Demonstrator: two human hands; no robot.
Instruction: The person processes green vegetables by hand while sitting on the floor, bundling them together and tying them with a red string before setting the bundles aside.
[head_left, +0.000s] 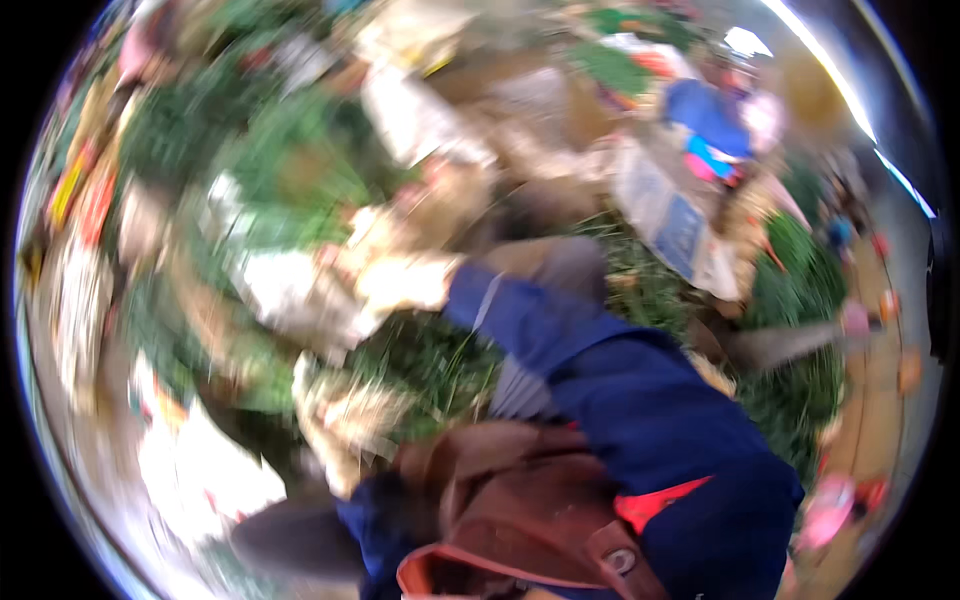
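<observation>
The picture is badly blurred by motion. My right hand (409, 281), below a blue sleeve, reaches across to the left. Its fingers are at a white plastic sheet or bag (292, 296) and the lower side of a large bundle of green stalks (300, 172); whether it grips either is unclear. Lower down, my left hand (337, 427) shows as a pale smear in front of its own blue cuff. Loose green stalks (427, 360) lie between the two hands, by my grey-trousered leg. What the left hand touches is too blurred to make out.
A brown apron (517, 495) covers my lap. White sheeting (202, 465) lies at lower left, and a white and blue printed bag (667, 217) at upper right. More greens (795, 285) are heaped on the right. Another person in blue (705, 112) is at the upper right.
</observation>
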